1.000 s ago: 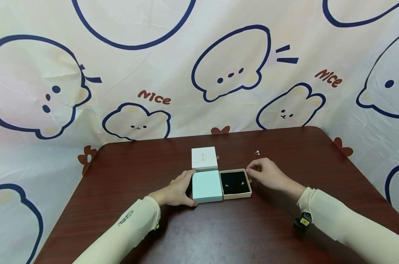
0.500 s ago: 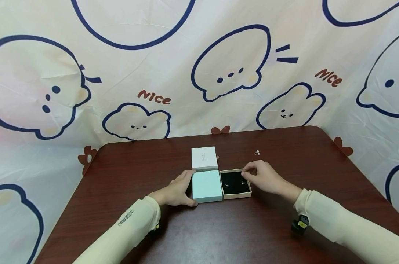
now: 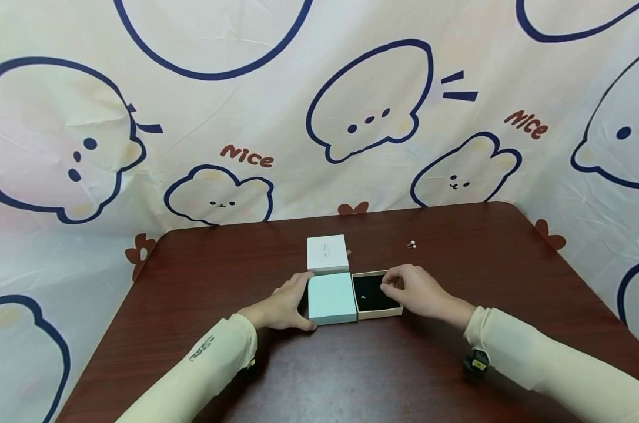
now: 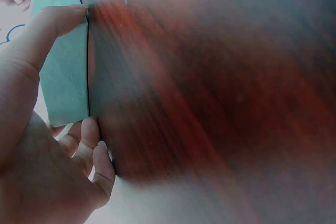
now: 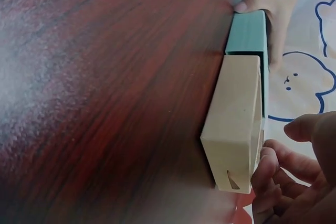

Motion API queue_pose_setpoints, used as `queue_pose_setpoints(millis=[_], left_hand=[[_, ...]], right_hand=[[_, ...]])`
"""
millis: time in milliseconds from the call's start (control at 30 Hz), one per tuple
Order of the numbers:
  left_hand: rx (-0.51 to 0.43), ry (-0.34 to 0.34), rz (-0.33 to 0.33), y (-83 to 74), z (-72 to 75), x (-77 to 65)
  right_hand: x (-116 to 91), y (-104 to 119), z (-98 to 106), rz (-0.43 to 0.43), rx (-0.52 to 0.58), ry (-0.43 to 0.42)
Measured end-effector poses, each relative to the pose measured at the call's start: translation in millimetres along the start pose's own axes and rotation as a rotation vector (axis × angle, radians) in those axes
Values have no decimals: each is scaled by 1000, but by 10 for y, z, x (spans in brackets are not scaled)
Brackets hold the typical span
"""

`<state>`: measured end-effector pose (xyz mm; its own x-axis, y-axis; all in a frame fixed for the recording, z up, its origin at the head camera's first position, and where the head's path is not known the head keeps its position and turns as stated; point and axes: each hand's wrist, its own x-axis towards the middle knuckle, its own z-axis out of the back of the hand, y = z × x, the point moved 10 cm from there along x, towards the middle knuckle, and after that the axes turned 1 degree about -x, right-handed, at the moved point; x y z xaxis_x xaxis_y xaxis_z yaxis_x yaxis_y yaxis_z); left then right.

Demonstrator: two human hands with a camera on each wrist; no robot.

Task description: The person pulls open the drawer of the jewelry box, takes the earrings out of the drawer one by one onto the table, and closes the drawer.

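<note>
My left hand (image 3: 283, 306) holds the left side of a closed-looking teal box (image 3: 331, 298). In the left wrist view the thumb (image 4: 68, 17) lies on the box's near face, with the fingers bent at its end. To the right, touching or nearly so, sits an open cream jewelry box (image 3: 380, 315) with a black lining (image 3: 371, 286). A small star-like earring (image 3: 364, 297) lies on the lining. Over the box's right part hovers my right hand (image 3: 417, 291), fingers loosely bent. Thumb and forefinger stand apart in the right wrist view, and nothing shows between them.
Behind the teal box is a white box (image 3: 326, 252) with small lettering. A pair of small pearl-like earrings (image 3: 411, 244) lies on the dark wooden table (image 3: 340, 376), behind my right hand. A patterned cloth (image 3: 293, 117) hangs around the table.
My right hand has moved left and a little toward me, from the cream box's right edge to over its lining. It now hides the right-hand star-like earring. The left hand stays put.
</note>
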<state>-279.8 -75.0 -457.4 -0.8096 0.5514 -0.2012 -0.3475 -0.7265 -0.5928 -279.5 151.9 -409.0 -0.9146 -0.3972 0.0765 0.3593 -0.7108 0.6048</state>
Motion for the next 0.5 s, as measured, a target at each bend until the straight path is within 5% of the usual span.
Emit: queue_pose_setpoints(millis=[500], left_hand=[[3, 0, 2, -8, 3, 5]], right_hand=[[-5, 78, -63, 2, -67, 11]])
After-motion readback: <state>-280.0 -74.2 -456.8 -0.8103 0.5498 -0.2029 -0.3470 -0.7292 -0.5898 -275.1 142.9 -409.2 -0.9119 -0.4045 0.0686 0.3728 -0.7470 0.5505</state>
